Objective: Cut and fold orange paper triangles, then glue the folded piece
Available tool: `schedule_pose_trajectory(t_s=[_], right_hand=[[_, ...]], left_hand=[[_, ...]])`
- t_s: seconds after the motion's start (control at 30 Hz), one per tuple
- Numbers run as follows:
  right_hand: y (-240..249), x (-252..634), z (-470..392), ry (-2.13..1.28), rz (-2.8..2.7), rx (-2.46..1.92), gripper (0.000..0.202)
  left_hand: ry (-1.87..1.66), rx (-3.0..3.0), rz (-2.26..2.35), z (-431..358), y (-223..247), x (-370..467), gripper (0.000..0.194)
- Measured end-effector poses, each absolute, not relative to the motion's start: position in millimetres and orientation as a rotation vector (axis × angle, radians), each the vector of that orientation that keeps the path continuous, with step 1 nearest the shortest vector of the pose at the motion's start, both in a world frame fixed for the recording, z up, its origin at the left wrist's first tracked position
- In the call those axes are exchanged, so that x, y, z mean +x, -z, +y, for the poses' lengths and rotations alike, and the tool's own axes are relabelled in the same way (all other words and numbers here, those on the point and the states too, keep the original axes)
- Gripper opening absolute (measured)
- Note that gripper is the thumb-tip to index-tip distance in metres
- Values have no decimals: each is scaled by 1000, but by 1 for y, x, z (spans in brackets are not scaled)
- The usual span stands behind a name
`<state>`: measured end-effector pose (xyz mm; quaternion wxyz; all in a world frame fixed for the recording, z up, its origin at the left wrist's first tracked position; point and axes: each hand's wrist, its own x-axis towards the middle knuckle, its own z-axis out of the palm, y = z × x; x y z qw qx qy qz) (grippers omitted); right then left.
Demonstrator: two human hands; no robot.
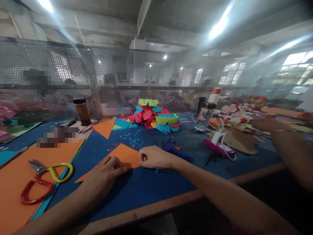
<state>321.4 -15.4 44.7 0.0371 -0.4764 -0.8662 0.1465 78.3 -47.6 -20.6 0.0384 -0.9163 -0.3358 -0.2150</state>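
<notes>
Pressing down on an orange paper (127,152) with the left hand (107,166) and pinching its right corner between thumb and fingers of the right hand (154,157). Handling it flat on the blue table (146,192), between scissors (37,167) on stacked sheets (14,182) at left and a blue tool (178,151) beyond the right wrist, nearer than piled paper masks (146,115).

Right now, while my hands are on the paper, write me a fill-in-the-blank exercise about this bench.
The left hand and right hand both touch a piece of paper coloured ____.
The scissors have one red handle loop and one ____ loop.
From here, the dark-capped jar stands to the ____ of the mask heap.
The tabletop is ____.

Missing words: orange; yellow; left; blue.
</notes>
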Motion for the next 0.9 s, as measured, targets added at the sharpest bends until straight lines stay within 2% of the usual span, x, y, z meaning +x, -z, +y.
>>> schedule_pose_trajectory(t_s=[0.4,0.57,0.9], right_hand=[[-49,335,-12,-506,-2680,-1427,11],[-51,335,-13,-556,-2688,-1419,20],[-54,337,-13,-531,-2715,-1455,5]], left_hand=[[631,-2842,-1047,-47,21,77,50],[642,-2848,-1035,-45,23,76,49],[630,-2858,-1023,-46,20,77,53]])
